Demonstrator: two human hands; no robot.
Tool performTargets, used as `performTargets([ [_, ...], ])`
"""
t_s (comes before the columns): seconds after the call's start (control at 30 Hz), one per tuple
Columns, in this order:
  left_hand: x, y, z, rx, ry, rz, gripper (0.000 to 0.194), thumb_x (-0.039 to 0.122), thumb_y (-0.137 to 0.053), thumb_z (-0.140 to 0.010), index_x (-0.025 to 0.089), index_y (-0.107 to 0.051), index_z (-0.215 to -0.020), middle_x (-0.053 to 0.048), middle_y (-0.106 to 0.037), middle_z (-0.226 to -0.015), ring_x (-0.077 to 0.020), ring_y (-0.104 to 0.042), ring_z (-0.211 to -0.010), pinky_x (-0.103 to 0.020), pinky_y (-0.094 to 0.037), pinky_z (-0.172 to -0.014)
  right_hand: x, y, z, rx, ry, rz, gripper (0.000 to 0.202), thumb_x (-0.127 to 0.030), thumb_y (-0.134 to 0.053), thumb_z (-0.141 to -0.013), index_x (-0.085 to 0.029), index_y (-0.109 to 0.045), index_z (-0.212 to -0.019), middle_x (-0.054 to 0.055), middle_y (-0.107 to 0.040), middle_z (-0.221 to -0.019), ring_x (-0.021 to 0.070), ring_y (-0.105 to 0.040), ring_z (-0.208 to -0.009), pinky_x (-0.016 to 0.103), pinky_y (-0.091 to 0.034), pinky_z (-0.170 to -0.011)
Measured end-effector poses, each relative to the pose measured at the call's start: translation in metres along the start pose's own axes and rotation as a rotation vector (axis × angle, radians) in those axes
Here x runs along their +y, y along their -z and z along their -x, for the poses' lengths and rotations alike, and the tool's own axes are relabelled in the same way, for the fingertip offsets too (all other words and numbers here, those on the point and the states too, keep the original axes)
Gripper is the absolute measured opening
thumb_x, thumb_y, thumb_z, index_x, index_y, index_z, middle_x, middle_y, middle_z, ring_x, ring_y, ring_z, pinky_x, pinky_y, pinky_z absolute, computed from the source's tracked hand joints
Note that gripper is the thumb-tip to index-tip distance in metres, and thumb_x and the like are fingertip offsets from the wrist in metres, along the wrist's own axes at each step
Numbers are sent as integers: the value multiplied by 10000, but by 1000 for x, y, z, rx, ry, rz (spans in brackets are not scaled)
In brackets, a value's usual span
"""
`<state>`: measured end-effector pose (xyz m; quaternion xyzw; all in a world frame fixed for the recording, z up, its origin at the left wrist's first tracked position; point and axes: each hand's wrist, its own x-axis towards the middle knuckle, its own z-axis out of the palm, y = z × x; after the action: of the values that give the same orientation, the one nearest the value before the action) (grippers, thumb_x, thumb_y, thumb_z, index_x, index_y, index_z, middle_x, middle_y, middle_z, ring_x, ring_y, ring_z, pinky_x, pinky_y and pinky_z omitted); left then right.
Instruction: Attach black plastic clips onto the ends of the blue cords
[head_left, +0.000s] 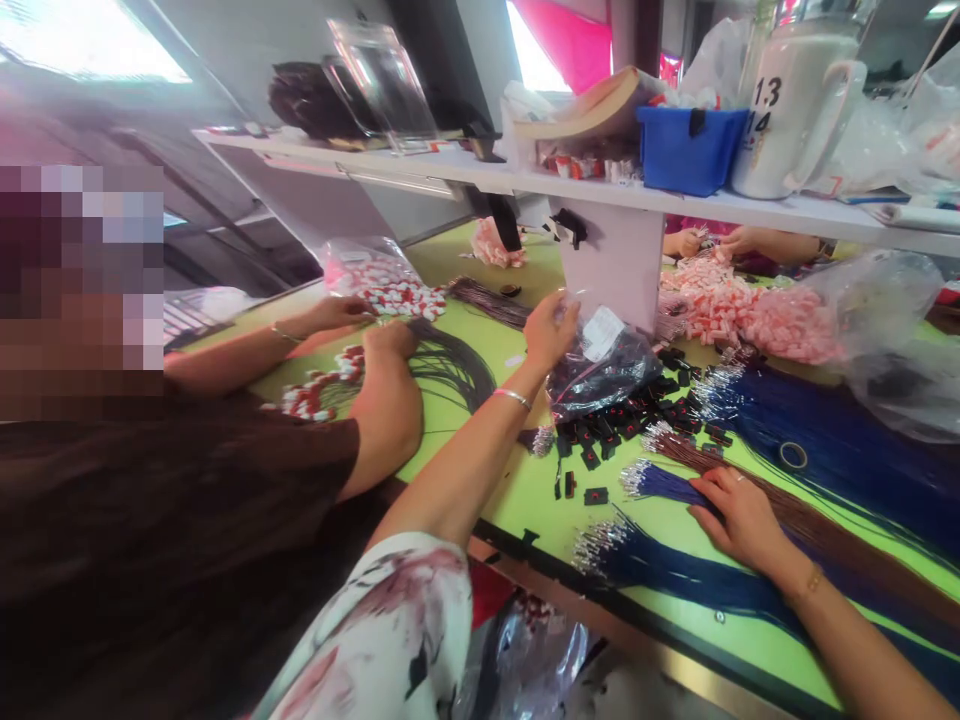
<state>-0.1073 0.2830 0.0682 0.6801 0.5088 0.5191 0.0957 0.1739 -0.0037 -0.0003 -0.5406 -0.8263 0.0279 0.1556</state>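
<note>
Connectors (pixel 616 424) between bag (pixel 606 372) and wires (pixel 673 486)

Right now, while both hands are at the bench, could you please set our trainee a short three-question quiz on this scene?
1. Which of the wearer's hands is at the labelled plastic bag?
2. True or false: the blue plastic bin stands on the green bench top.
3. What colour is the wire bundle under the right hand: A yellow, B blue or C orange?

Key:
1. The left hand.
2. False; the blue plastic bin stands on the white shelf.
3. B.
</note>
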Motion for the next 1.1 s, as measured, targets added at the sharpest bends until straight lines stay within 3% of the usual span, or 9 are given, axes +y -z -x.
performTargets([
  [0.13, -4, 23, 13, 68, -107, -164, 515, 422, -560, -798, 150, -512, -1232, -146, -570, -1178, -270, -501, -1097, -421, -376, -960, -1, 2, -1, 6, -1, 15, 343, -392, -444, -905, -181, -617, -1112, 112, -593, -1019, 212, -531, -888, 342, -439, -772],
  [0.23, 22, 47, 41, 37, -170, -180, 461, 413, -535, -816, 163, -532, -1204, -125, -569, -1164, -264, -485, -1119, -444, -370, -980, 0, 3, -1, 0, 4, 27, 351, -404, -444, -904, -182, -619, -1112, 109, -592, -1008, 209, -529, -880, 337, -436, -766],
  [0.37, 80, 70, 115, -261, -289, -55, 289, 390, -473, -866, 235, -615, -1065, -71, -607, -1093, -220, -536, -1045, -420, -417, -937, 0, 3, -2, -7, 4, 35, 363, -414, -431, -912, -180, -621, -1113, 108, -589, -1002, 206, -524, -879, 333, -430, -771],
  [0.47, 116, 71, 188, -615, -431, 68, 266, 385, -505, -854, 262, -626, -1057, -74, -629, -1060, -222, -550, -1022, -401, -431, -902, -2, 6, -3, -23, 9, 46, 390, -441, -431, -909, -172, -617, -1122, 109, -587, -1007, 208, -521, -884, 339, -427, -783],
  [0.53, 129, 66, 232, -796, -482, 80, 317, 426, -521, -842, 262, -606, -1099, -90, -632, -1043, -237, -550, -1009, -409, -427, -883, -4, 10, -3, -43, 28, 33, 416, -465, -448, -899, -170, -606, -1146, 108, -588, -1016, 209, -524, -894, 339, -429, -793],
  [0.63, 133, 57, 276, -864, -485, 7, 452, 510, -525, -816, 238, -557, -1176, -118, -608, -1065, -274, -532, -1000, -445, -412, -860, 0, 23, 1, -43, 36, -32, 401, -446, -434, -912, -186, -584, -1179, 101, -597, -1038, 201, -534, -912, 329, -432, -808],
  [0.77, 127, 48, 290, -843, -437, -66, 419, 501, -504, -831, 234, -573, -1147, -103, -597, -956, -258, -522, -894, -423, -406, -790, 34, 41, 8, 126, -165, 8, 343, -351, -372, -942, -183, -605, -1130, 108, -608, -1027, 208, -536, -928, 337, -416, -828],
  [0.9, 124, 41, 280, -812, -393, -78, 326, 454, -445, -879, 218, -624, -1014, -86, -583, -841, -226, -502, -803, -388, -393, -721, 86, 43, 13, 210, -404, 317, 547, -505, -494, -848, -177, -501, -1285, 163, -526, -1218, 304, -472, -1057, 436, -368, -851],
  [1.1, 124, 32, 276, -802, -390, -105, 317, 422, -453, -885, 189, -613, -1029, -75, -572, -824, -215, -490, -795, -366, -380, -723, 138, 27, 12, 141, -396, 441, 680, -665, -443, -800, -228, -479, -1320, 157, -477, -1297, 320, -427, -1113, 456, -302, -881],
])
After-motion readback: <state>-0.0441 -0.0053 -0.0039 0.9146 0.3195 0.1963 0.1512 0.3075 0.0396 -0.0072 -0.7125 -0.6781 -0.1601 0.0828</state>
